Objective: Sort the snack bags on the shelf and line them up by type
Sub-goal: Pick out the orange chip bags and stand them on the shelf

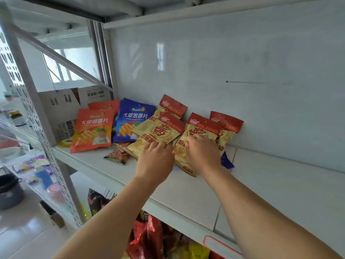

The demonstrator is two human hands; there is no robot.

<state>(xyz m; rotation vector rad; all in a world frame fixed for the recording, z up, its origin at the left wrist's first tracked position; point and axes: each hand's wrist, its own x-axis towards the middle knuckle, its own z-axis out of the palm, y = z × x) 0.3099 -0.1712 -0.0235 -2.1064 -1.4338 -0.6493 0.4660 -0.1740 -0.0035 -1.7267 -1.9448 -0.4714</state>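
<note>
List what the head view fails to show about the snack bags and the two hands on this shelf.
- Fingertips of the left hand and right hand: hidden behind the hands and yellow bags; grip unclear.
- Blue scrap: mostly covered by right wrist and yellow bags.
- Small dark packet: print too small.
- Rear orange bag: hidden behind front orange bag.
- Lower-shelf bags: cut by the edge.

I'm facing a white metal shelving unit [186,193] with a glossy white back panel [242,71] that mirrors a bright window. Its perforated grey upright [33,101] and a diagonal brace [61,58] stand to my left. Beyond them daylight comes through a window [74,58], and pale glossy floor tiles [24,236] shine below.
</note>
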